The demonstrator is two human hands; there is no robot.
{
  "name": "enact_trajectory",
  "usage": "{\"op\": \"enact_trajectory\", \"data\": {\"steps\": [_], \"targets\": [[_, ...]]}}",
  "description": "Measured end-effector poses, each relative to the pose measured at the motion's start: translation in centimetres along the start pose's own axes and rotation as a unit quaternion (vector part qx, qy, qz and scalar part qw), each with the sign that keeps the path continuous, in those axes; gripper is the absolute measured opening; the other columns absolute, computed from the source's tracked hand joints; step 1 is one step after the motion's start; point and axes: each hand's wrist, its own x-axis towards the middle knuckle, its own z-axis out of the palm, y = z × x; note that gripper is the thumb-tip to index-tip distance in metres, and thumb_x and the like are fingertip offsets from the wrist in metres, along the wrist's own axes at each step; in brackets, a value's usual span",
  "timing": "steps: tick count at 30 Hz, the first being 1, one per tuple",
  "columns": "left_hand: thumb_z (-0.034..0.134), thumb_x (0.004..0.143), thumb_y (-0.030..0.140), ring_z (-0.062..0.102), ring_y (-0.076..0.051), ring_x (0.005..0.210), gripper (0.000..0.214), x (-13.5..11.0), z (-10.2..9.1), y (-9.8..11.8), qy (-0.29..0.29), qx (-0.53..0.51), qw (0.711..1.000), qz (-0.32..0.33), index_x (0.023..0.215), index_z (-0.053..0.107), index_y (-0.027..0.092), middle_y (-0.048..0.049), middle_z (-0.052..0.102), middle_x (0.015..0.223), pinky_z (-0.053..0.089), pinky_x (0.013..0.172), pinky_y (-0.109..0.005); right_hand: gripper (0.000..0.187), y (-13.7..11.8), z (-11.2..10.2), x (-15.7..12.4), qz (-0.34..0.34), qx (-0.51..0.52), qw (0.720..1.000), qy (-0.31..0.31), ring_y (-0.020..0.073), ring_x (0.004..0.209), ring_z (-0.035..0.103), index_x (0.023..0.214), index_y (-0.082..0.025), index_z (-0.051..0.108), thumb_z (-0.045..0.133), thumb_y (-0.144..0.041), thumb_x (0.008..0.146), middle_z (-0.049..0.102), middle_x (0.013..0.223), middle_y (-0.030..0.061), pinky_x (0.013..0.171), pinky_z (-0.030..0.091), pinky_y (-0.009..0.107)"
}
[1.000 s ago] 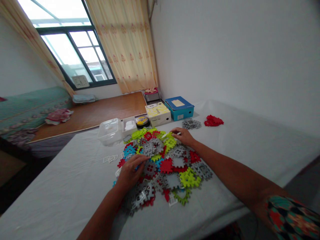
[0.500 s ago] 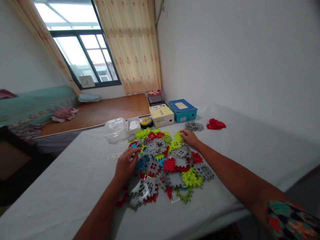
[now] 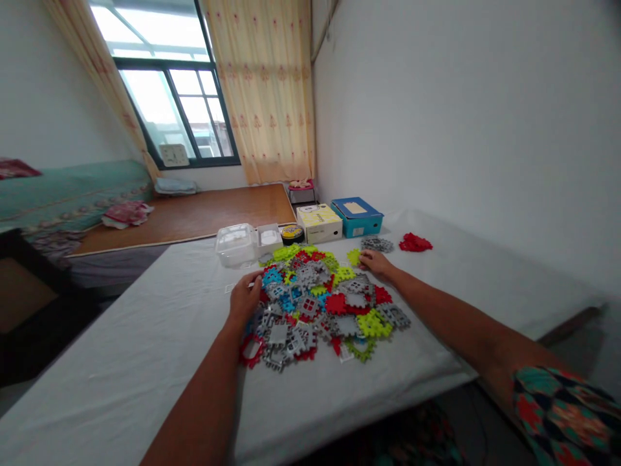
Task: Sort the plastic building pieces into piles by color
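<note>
A heap of interlocking plastic tiles (image 3: 320, 301) in grey, red, lime green and blue lies on the white-covered table (image 3: 145, 349). My left hand (image 3: 246, 296) rests at the heap's left edge, fingers curled onto a tile there. My right hand (image 3: 374, 262) reaches to the heap's far right edge, fingers closed beside a lime green tile (image 3: 354, 257). Beyond it sit a small pile of grey tiles (image 3: 377, 244) and a small pile of red tiles (image 3: 414, 243).
At the table's far edge stand a clear plastic tub (image 3: 237, 244), a white box (image 3: 270, 237), a round black tin (image 3: 291, 233), a yellow-white box (image 3: 319, 222) and a blue box (image 3: 358, 216). A wall runs along the right. A wooden platform and window lie beyond.
My left hand has slid from the heap's middle to its left edge. My right hand has moved further out toward the grey pile. The camera has pulled back.
</note>
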Motion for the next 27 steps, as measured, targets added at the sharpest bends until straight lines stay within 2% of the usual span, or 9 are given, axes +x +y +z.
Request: {"op": "enact_trajectory", "data": {"steps": [5, 12, 16, 20, 23, 25, 27], "targets": [[0.047, 0.086, 0.037, 0.067, -0.022, 0.099, 0.038, 0.2, 0.0, -0.1, -0.005, 0.009, 1.0, -0.003, 0.107, 0.07, 0.016, -0.0095, 0.073, 0.108, 0.052, 0.089, -0.035, 0.01, 0.7, -3.3, -2.9, 0.028, -0.004, 0.996, 0.079, 0.0113, 0.057, 0.062, 0.088, -0.016, 0.06, 0.06, -0.022, 0.08, 0.066, 0.068, 0.001, 0.053, 0.054, 0.022], [0.049, 0.082, 0.038, 0.067, -0.025, 0.101, 0.04, 0.3, -0.1, 0.7, -0.014, 0.022, 1.0, -0.008, 0.108, 0.072, 0.017, -0.0084, 0.074, 0.103, 0.049, 0.094, -0.038, 0.015, 1.8, -10.1, -6.8, 0.087, -0.046, 0.975, 0.2, 0.0101, 0.058, 0.063, 0.096, -0.012, 0.061, 0.053, -0.015, 0.084, 0.069, 0.078, 0.006, 0.053, 0.054, 0.02], [0.05, 0.081, 0.04, 0.067, -0.025, 0.1, 0.04, 0.4, -0.4, 0.8, -0.014, 0.028, 0.999, -0.011, 0.106, 0.072, 0.018, -0.0076, 0.074, 0.103, 0.05, 0.093, -0.038, 0.019, 2.4, -14.4, -7.6, 0.116, -0.088, 0.954, 0.262, 0.0112, 0.061, 0.064, 0.1, -0.012, 0.062, 0.052, -0.017, 0.085, 0.071, 0.085, 0.0095, 0.055, 0.054, 0.021], [0.051, 0.079, 0.043, 0.068, -0.027, 0.099, 0.043, 0.7, -0.8, 0.2, -0.015, 0.043, 0.999, -0.017, 0.106, 0.072, 0.017, -0.0086, 0.075, 0.1, 0.052, 0.09, -0.038, 0.021, 2.8, -18.7, -7.7, 0.132, -0.145, 0.932, 0.305, 0.016, 0.063, 0.065, 0.099, -0.013, 0.065, 0.054, -0.023, 0.085, 0.071, 0.081, 0.0115, 0.057, 0.054, 0.026], [0.052, 0.078, 0.044, 0.068, -0.028, 0.098, 0.044, 0.8, -1.0, -0.3, -0.022, 0.048, 0.998, -0.031, 0.106, 0.072, 0.018, -0.0081, 0.075, 0.099, 0.052, 0.091, -0.04, 0.024, 3.0, -21.5, -7.5, 0.124, -0.198, 0.92, 0.316, 0.0215, 0.077, 0.067, 0.102, -0.014, 0.067, 0.055, -0.026, 0.085, 0.07, 0.088, 0.0155, 0.065, 0.054, 0.031], [0.052, 0.077, 0.045, 0.068, -0.028, 0.098, 0.044, 0.8, -1.1, -0.4, -0.022, 0.042, 0.998, -0.045, 0.106, 0.072, 0.019, -0.0077, 0.075, 0.098, 0.051, 0.093, -0.042, 0.03, 2.9, -22.5, -6.8, 0.11, -0.227, 0.914, 0.319, 0.0261, 0.097, 0.063, 0.111, -0.014, 0.065, 0.054, -0.028, 0.086, 0.067, 0.107, 0.0192, 0.076, 0.054, 0.035], [0.054, 0.076, 0.045, 0.068, -0.028, 0.1, 0.043, 0.8, -1.2, -0.6, -0.015, 0.024, 0.998, -0.063, 0.105, 0.072, 0.019, -0.0073, 0.075, 0.097, 0.051, 0.095, -0.043, 0.038, 2.9, -22.4, -5.5, 0.086, -0.271, 0.906, 0.315, 0.0304, 0.117, 0.053, 0.122, -0.016, 0.06, 0.054, -0.029, 0.086, 0.057, 0.128, 0.0198, 0.087, 0.05, 0.04]]}}
